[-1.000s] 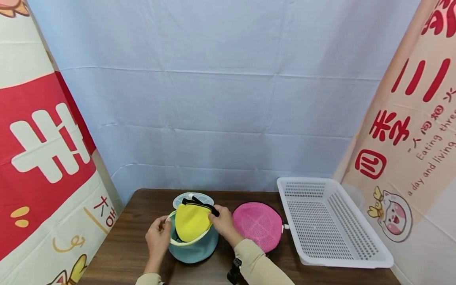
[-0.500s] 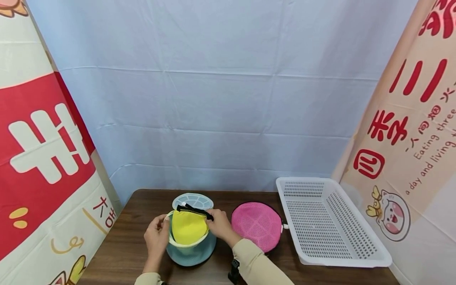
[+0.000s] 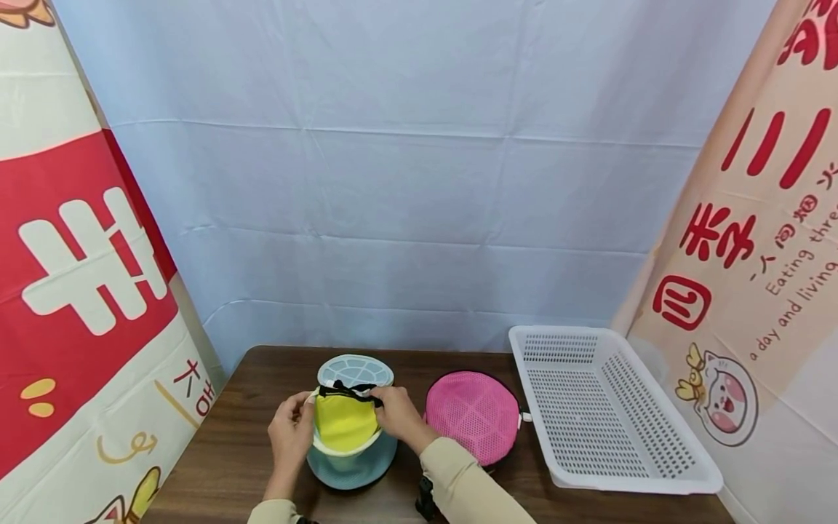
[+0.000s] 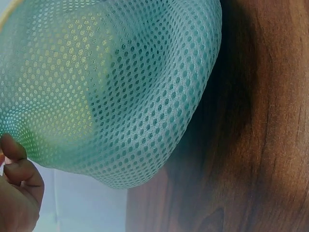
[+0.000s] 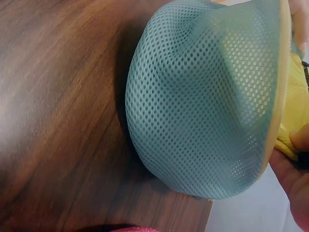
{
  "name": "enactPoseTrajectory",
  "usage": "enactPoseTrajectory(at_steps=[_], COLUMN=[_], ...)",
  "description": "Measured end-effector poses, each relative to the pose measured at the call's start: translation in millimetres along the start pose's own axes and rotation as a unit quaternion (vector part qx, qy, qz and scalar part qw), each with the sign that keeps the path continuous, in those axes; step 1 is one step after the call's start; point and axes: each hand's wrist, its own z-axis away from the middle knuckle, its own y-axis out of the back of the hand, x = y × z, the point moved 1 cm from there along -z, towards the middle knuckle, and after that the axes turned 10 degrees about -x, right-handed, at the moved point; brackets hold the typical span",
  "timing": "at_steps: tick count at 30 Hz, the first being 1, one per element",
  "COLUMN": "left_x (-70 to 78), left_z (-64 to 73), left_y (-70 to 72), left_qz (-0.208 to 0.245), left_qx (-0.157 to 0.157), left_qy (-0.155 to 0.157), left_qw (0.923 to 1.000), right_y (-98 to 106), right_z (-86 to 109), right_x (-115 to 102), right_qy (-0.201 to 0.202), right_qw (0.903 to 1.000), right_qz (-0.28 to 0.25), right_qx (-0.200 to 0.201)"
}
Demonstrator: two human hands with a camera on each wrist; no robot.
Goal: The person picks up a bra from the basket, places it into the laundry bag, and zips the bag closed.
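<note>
A teal mesh laundry bag with a pale yellow rim stands on the table, its round lid flipped back behind it. My left hand pinches the rim at the left side; in the left wrist view, its curled fingers are at the mesh edge. A yellow fabric pouch with a black zippered edge sits partly inside the bag's mouth. My right hand pinches the pouch's right corner near its black edge. In the right wrist view, yellow cloth shows above the rim, and more shows faintly through the mesh.
A flat round pink mesh bag lies right of the teal one, close to my right forearm. Farther right stands a white perforated basket. The dark wooden table meets a pale blue curtain at the back.
The yellow pouch has moved down and slightly left into the teal bag, with my right hand following. The bag's rim has tipped toward me, and more of its lid shows. My left hand stays at the rim.
</note>
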Motion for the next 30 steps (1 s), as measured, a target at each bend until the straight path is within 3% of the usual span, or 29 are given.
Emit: enactPoseTrajectory(at_steps=[5,12,19,25,30], left_x=[-1.6,0.7,-1.0,2.9,20.8], left_z=[-0.1,0.4,2.6,2.6,4.6], left_y=[0.2,0.8,-1.4,0.9,7.8], left_qz=[0.001,0.034,0.093,0.109,0.113], left_qx=[-0.005,-0.032,-0.03,-0.048,-0.053], left_qy=[-0.027,-0.009,-0.058,-0.051,-0.072], left_qw=[0.9996,0.9989,0.9934,0.9916,0.9896], right_y=[-2.3,-2.7,-4.5,-8.8,-10.8], right_z=[-1.9,-4.4,-6.7,-9.4,-12.5], right_x=[-1.3,-6.6,-9.5,-9.2,-9.6], right_qy=[-0.015,-0.022,-0.024,-0.019,-0.025], right_qw=[0.9989,0.9938,0.9853,0.9781,0.9743], right_qz=[0.033,0.086,0.129,0.166,0.179], right_qx=[-0.03,-0.067,-0.109,-0.125,-0.134])
